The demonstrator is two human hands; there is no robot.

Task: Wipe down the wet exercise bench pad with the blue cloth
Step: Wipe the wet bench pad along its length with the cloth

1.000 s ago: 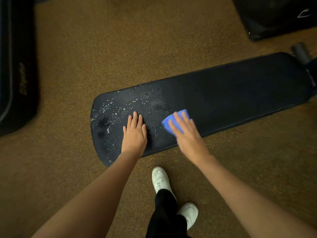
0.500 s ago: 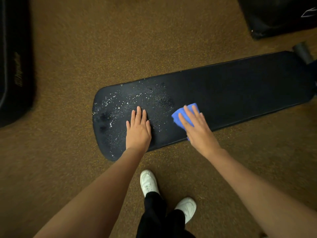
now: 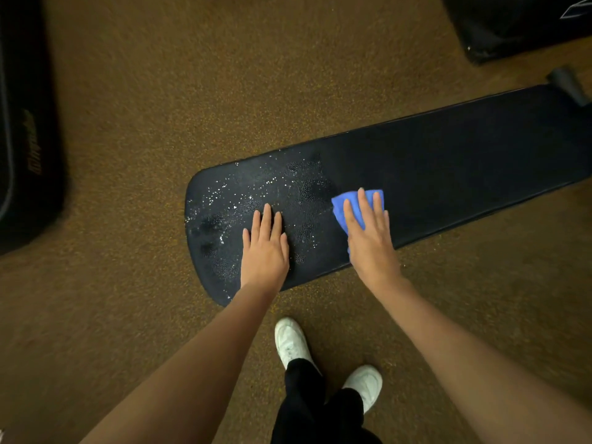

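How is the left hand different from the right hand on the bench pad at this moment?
The left hand lies bare on the droplet-covered end of the bench pad; the right hand presses the blue cloth where the droplets end. The left hand sits nearer the rounded end, the right nearer the middle. Both lie flat, fingers straight.

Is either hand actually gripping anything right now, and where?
Neither grips. The right hand presses flat on the blue cloth, covering its near right part. The left hand rests flat on the bench pad.
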